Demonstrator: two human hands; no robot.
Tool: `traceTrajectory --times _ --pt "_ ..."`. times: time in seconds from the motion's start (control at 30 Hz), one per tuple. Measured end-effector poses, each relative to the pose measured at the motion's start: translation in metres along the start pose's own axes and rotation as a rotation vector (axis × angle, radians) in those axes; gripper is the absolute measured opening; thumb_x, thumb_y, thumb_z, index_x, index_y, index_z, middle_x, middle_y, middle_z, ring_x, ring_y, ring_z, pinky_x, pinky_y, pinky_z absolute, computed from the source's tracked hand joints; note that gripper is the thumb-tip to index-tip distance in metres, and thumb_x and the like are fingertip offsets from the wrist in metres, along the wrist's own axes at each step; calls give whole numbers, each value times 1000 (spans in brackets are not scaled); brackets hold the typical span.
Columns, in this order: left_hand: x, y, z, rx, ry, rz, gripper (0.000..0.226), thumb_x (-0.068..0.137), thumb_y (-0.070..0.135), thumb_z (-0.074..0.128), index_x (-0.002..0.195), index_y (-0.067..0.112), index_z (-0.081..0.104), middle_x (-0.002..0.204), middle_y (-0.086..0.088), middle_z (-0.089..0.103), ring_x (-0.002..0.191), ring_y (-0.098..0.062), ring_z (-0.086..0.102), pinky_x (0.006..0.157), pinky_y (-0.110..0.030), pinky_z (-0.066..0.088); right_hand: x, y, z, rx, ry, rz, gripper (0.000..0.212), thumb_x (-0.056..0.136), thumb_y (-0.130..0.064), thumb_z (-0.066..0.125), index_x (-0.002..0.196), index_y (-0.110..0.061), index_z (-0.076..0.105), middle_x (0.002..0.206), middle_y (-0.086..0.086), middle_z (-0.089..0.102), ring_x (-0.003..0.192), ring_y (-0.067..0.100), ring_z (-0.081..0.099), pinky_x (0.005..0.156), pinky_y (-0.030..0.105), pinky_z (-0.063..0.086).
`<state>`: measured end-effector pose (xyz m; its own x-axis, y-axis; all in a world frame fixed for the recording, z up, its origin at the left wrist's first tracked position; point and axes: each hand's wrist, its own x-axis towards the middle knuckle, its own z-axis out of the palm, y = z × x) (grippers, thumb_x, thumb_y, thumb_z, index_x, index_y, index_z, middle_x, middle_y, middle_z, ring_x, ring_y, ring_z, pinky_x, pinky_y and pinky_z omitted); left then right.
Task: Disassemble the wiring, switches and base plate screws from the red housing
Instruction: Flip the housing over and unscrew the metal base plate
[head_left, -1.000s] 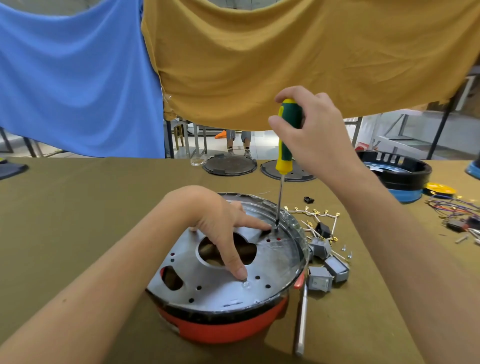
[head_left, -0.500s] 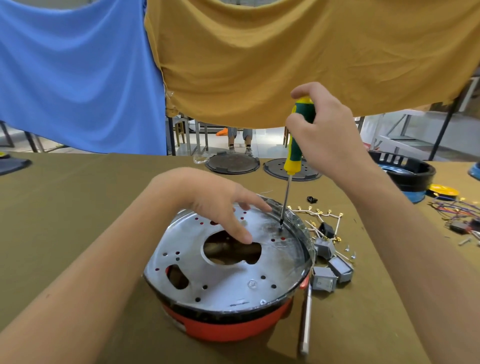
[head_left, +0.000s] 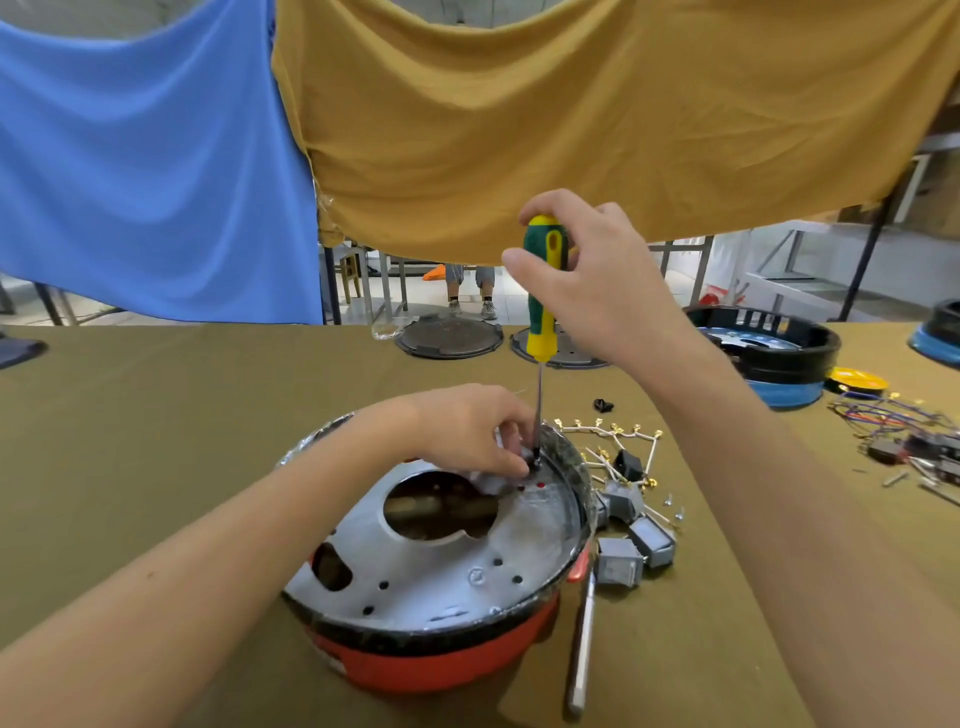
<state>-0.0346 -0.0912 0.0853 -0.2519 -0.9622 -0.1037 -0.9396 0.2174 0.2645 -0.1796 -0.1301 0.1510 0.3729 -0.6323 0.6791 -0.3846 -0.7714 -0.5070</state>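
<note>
The red housing (head_left: 441, 660) sits upside down on the table, its silver base plate (head_left: 457, 566) facing up. My right hand (head_left: 587, 280) grips the green and yellow screwdriver (head_left: 543, 291) upright, with the tip down at the plate's far rim. My left hand (head_left: 467, 428) reaches over the plate, and its fingertips pinch at the screwdriver's tip; whether a screw is between them is hidden. Several grey switches (head_left: 621, 558) and white wires with gold terminals (head_left: 613, 434) lie to the right of the housing.
A metal rod-like tool (head_left: 582, 644) lies at the housing's right. Two dark round plates (head_left: 449, 338) sit at the table's far side. A black and blue housing (head_left: 769, 353) and loose coloured wires (head_left: 893, 421) are at far right. Blue and mustard cloths hang behind.
My left hand slid from the plate's middle to its far rim and now pinches at the screwdriver's tip. The right hand keeps the screwdriver upright at the same spot.
</note>
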Motion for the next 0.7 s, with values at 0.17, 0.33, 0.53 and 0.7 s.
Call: traceTrajectory --times 0.17,0.33,0.53,0.7 --pt "10 2 17 -6 151 7 22 92 30 68 103 11 66 94 1 67 80 -13 59 68 -21 46 2 2 -5 -5 -18 -24 31 97 -23 54 128 -29 58 109 0 55 81 9 53 71 25 42" --pt "11 3 24 62 159 8 20 98 31 59 86 15 54 80 6 54 77 -17 51 66 -25 35 3 5 -6 23 -40 -49 35 97 -13 49 130 -23 56 107 -1 57 67 0 43 58 9 34" --pt "9 5 30 69 186 30 22 99 27 53 88 8 51 85 -1 50 79 -19 47 64 -23 27 3 7 -1 83 -43 -73 36 99 -10 45 133 -20 52 114 4 58 87 6 51 69 6 38" --pt "7 4 31 27 193 33 24 99 26 53 97 2 56 91 -7 55 82 -21 51 66 -25 33 0 8 5 162 -15 -115 33 100 -11 46 133 -18 50 111 3 58 90 11 54 74 16 44"
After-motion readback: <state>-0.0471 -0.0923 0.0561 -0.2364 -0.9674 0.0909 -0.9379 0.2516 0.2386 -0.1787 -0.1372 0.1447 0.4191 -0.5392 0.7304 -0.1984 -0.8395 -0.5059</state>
